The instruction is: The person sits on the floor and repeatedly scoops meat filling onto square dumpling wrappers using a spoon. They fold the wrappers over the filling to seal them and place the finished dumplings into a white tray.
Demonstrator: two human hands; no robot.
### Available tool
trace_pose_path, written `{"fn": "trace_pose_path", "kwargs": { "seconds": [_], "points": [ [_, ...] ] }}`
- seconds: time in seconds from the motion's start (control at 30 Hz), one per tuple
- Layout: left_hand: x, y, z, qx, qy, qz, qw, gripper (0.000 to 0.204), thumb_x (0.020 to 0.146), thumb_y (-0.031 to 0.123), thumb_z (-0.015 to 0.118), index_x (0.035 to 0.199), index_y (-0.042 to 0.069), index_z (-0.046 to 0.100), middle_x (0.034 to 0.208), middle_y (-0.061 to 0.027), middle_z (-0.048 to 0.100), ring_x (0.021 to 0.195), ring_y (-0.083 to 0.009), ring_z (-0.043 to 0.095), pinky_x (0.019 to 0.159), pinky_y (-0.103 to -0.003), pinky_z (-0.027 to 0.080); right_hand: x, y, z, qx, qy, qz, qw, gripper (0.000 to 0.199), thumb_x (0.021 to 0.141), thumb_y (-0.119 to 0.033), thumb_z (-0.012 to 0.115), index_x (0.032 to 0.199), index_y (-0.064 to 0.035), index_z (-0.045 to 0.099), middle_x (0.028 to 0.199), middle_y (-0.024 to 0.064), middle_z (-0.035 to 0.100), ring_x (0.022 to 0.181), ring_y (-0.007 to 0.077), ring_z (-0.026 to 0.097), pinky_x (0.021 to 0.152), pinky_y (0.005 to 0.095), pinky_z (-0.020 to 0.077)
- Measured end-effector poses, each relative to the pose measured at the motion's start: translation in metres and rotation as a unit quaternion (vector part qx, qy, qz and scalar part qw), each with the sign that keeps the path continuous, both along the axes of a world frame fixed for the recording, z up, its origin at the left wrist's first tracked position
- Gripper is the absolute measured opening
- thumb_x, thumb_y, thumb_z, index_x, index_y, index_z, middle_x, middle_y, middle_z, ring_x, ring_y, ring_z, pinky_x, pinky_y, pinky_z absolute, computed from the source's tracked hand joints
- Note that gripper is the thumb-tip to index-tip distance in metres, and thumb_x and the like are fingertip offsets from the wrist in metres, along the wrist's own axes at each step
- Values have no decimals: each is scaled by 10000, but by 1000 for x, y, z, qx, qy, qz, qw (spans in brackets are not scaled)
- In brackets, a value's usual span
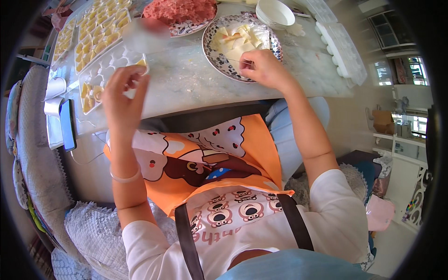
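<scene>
My left hand (125, 91) is over the near edge of a white plastic tray (109, 58) with many compartments. Its fingers are bent and the thumb stands apart, with nothing visible between them. A yellow folded dumpling (141, 62) lies in a corner compartment by the fingertips, and a few more sit at the tray's near left end. Over the right rim of a patterned plate (219, 28), my right hand (262, 67) is closed in a pinch. A thin line, perhaps a stick or a wrapper's edge, runs left from its fingers. Pale dough wrappers (242, 39) lie on that plate.
Farther back, several trays (100, 28) hold yellow dumplings. A plate of pink minced meat (179, 10) is at the back, with a blurred whitish shape before it. A white bowl (275, 14) and stacked clear trays (343, 51) stand right; a phone (68, 125) lies at the left edge.
</scene>
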State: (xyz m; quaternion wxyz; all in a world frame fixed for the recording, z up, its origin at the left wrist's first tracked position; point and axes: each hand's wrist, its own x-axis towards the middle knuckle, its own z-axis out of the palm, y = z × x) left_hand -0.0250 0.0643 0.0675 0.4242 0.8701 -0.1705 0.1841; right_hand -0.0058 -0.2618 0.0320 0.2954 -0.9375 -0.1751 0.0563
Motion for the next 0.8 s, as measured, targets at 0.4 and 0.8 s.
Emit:
{"fn": "trace_pose_path", "kwargs": {
  "seconds": [0.4, 0.8],
  "points": [
    [-21, -71, -12, -28, 87, -165, 982, 149, 753, 14, 650, 902, 27, 649, 786, -77, 601, 688, -173, 554, 625, -276, 450, 3, -6, 0, -16, -2, 55, 998, 120, 739, -122, 627, 770, -6, 620, 731, 147, 622, 674, 269, 608, 632, 343, 471],
    [17, -140, -41, 180, 16, -295, 938, 336, 850, 188, 613, 1122, -7, 588, 1204, -151, 580, 1144, -302, 524, 993, -416, 393, 29, -28, 18, 393, 254, -142, 872, 185, 857, -220, 642, 863, -47, 576, 601, -80, 382, 472, 0, 269, 407, 184, 210]
  ]
}}
